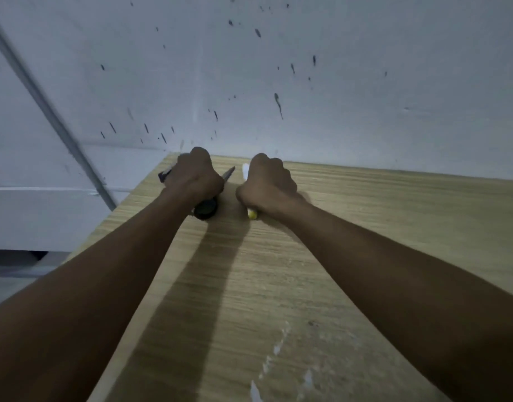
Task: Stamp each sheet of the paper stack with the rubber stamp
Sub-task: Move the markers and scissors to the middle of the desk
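Observation:
My left hand is curled round a black round-ended object, probably the stamp's handle, near the far left corner of the wooden table. A dark flat piece sticks out past its fingers. My right hand grips a white object with a yellow end; a white tip shows beyond the knuckles. Both fists rest on the table, a little apart. No paper stack is visible.
A pale wall flecked with dark marks rises right behind the table's far edge. The table's left edge runs diagonally, with floor below it. White scuffs mark the near tabletop.

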`<state>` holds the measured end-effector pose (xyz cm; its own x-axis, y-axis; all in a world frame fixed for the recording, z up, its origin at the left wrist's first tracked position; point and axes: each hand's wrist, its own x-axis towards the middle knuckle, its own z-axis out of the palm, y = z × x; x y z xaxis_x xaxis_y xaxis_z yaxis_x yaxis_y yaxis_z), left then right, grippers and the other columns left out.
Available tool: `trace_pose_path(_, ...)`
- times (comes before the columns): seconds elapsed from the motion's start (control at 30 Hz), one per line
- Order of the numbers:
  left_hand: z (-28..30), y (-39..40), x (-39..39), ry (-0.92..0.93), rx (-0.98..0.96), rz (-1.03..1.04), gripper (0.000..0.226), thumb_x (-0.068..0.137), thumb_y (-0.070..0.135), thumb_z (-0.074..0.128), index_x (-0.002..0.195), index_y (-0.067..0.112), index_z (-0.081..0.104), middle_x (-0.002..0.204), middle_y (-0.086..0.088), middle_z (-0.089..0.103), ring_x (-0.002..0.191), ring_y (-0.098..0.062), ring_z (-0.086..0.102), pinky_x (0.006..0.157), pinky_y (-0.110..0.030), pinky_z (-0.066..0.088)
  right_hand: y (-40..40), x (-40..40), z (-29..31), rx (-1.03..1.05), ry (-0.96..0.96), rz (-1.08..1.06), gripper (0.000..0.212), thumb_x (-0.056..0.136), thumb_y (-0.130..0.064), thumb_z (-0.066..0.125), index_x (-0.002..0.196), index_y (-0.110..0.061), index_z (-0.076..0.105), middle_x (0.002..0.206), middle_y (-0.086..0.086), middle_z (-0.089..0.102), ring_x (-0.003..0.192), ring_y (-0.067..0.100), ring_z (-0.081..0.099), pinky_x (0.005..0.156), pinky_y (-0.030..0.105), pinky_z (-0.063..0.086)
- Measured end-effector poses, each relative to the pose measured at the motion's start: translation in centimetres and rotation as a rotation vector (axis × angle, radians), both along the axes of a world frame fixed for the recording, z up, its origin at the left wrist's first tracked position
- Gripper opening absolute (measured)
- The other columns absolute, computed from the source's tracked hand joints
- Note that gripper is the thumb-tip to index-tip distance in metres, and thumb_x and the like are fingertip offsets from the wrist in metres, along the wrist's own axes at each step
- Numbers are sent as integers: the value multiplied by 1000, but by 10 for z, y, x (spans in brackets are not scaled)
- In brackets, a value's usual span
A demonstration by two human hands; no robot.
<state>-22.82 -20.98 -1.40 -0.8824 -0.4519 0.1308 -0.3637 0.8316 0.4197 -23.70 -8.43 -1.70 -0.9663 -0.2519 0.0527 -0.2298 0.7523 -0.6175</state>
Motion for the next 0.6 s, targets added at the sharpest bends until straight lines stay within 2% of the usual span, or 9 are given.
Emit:
trace_pose_path(0.07,-1,5,3,-40,9,-50,39,86,31,64,69,7,38,75,-15,52,65,-26,51,59,-33,46,12,9,-4,20,-3,-36,22,73,-10,65,85,-16,47,89,4,53,86,27,57,61,30,42)
trace_pose_path(0.1,-1,10,8,-63,0,-73,43,89,36,61,67,8,36,75,-16,54,65,-27,53,57,-32,45,22,15,-5,31,9,-56,24,74,-12,66,88,-17,46,84,0,47,84,25,52,57,28,36)
trace_pose_path(0.13,1,16,14,-80,-10,-94,45,90,40,59,67,8,36,78,-17,55,70,-30,56,60,-34,47,32,23,-6,31,28,-75,26,75,-14,67,89,-18,45,81,-4,40,82,23,47,54,25,29)
trace_pose_path(0.2,2,26,24,-106,-21,-108,34,91,31,57,74,8,40,89,-18,57,84,-35,59,69,-38,48,54,37,-8,4,64,-117,25,77,-17,65,81,-17,40,77,-9,34,76,21,44,51,25,22)
trace_pose_path(0.27,5,42,39,-119,-25,-101,16,88,17,55,84,9,42,89,-13,53,84,-32,55,68,-37,44,80,56,-10,-24,63,-162,25,82,-22,61,72,-20,39,75,-7,36,67,20,45,52,26,27)
trace_pose_path(0.33,9,58,55,-123,-8,-90,14,85,11,55,83,10,41,83,-8,47,80,-28,52,65,-35,40,105,76,-11,-43,55,-201,17,84,-25,61,77,-19,46,78,-4,41,65,20,47,55,27,33)
trace_pose_path(0.43,15,91,83,-73,57,-102,18,82,11,58,72,10,43,83,-11,54,76,-28,57,62,-33,43,146,113,-11,-61,62,-268,15,88,-29,62,95,-16,57,90,2,51,77,23,51,65,29,40)
trace_pose_path(0.6,11,158,132,45,128,-199,17,87,18,57,83,2,59,87,-14,62,79,-29,62,62,-31,44,207,180,-10,-27,103,-351,20,92,-30,58,104,-14,60,104,9,61,92,30,60,70,30,41)
